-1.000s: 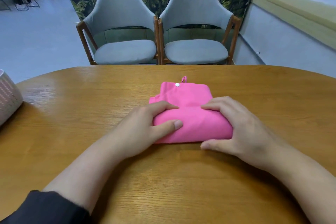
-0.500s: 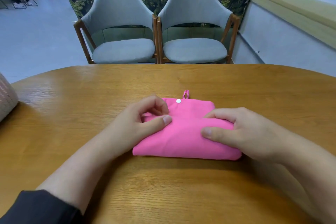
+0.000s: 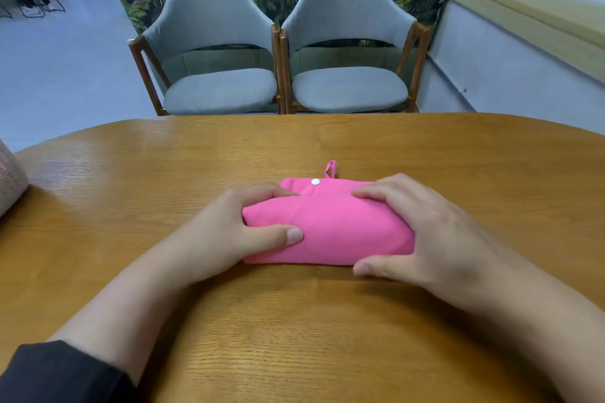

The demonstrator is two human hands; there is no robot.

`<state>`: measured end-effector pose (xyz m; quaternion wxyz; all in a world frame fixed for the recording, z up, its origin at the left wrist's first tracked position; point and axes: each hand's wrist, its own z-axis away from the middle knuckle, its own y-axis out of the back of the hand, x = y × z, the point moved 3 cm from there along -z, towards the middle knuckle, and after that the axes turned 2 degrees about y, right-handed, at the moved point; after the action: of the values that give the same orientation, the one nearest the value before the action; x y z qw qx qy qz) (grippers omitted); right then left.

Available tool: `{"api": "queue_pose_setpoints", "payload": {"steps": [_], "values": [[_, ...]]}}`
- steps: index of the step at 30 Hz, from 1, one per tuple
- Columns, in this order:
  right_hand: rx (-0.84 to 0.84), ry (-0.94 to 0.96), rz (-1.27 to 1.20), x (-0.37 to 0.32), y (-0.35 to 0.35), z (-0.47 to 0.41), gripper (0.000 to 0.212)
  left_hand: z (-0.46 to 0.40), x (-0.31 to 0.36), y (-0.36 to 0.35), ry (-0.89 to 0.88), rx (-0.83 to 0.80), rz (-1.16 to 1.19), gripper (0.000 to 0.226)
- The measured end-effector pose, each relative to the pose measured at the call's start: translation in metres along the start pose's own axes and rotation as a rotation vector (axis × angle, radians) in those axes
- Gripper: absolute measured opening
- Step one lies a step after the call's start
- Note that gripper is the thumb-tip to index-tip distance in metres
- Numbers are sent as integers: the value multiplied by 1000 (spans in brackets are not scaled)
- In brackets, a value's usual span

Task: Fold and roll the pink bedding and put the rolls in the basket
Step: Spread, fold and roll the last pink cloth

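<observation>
Both hands clamped at table centre

Left hand (image 3: 226,229) at nine o'clock, right hand (image 3: 435,235) at three, fingers and thumbs curled, gripping the pink roll (image 3: 330,229).

surface: wooden table (image 3: 327,141) | on it: pink bedding (image 3: 340,229), basket (image 3: 9,180)

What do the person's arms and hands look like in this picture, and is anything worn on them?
Both hands are bare: no gloves, rings or watch show on the left hand or the right hand. The left arm has a black sleeve pushed up, so the forearm is uncovered. The right forearm is bare as far as the picture shows; no sleeve is visible there. The fingernails are short and unpainted.
</observation>
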<state>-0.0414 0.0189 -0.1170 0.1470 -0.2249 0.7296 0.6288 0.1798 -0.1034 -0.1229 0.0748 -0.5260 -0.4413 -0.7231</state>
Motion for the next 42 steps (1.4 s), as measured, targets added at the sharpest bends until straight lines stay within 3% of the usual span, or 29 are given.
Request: {"api": "queue_pose_setpoints", "payload": {"steps": [9, 14, 16, 18, 20, 22, 25, 27, 29, 32, 33, 37, 39, 42], "values": [[-190, -111, -170, -6, 11, 2, 61, 4, -5, 2, -38, -182, -21, 44], [-253, -192, -282, -8, 12, -3, 48, 4, 7, 5, -288, 22, 6, 20], [-272, -222, -324, -11, 14, -2, 43, 9, 10, 2, -338, -26, -22, 27], [-266, -251, -334, -12, 14, -1, 43, 11, 9, 2, -273, -112, -45, 42], [-205, -294, -316, -11, 14, -1, 49, 9, 6, 1, -199, -123, -79, 50], [-38, -280, -200, -7, 12, 0, 49, 4, 5, -1, -131, -85, -63, 43], [284, 19, 179, -27, 10, 2, 8, -4, 2, -3, -49, -53, 26, 36], [310, 132, 233, -39, 3, 4, 23, -6, 1, -4, -33, -31, 61, 29], [242, 130, 254, -37, -3, 7, 32, -7, 1, -5, -27, -8, 62, 26], [25, 48, 442, -34, -12, 5, 82, -13, 0, -7, -18, 37, 59, 27], [13, 30, 485, -33, -14, 1, 90, -16, -1, -8, -8, 56, 51, 29], [62, -48, 529, -31, -17, -16, 82, -19, -1, -9, -4, 177, 142, 35], [165, -134, 390, -30, -10, -16, 71, -16, -1, -9, 36, 250, 402, 51], [301, -376, -252, -18, -3, -16, 50, -16, -1, -21, 17, 207, 673, 67]]}}
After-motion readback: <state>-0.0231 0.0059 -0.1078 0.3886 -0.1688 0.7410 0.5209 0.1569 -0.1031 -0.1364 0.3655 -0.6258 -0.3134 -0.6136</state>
